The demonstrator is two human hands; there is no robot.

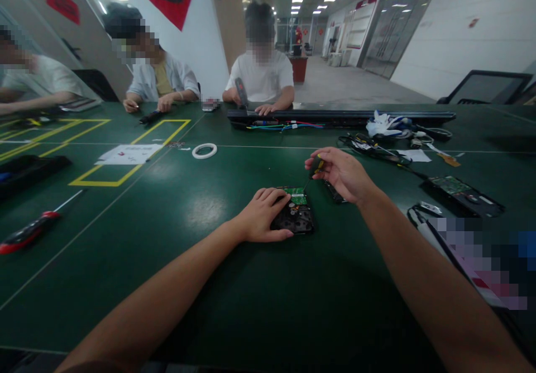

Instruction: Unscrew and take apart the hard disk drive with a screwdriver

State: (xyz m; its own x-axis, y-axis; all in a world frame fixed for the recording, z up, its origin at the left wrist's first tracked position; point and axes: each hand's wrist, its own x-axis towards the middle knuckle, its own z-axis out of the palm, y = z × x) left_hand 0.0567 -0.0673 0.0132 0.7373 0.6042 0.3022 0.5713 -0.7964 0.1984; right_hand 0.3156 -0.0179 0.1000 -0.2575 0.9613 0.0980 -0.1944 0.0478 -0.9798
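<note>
A small black hard drive with a green circuit board lies flat on the green table. My left hand rests on its left side and holds it down. My right hand is just above and to the right, gripping a small screwdriver with a black and yellow handle. The screwdriver's thin shaft slants down toward the drive's upper right corner. A narrow dark part lies on the table under my right hand.
A red-handled screwdriver lies at the left. A white tape ring and a paper sheet sit further back. Another opened drive, cables and white gloves are at the right. Three people sit across the table.
</note>
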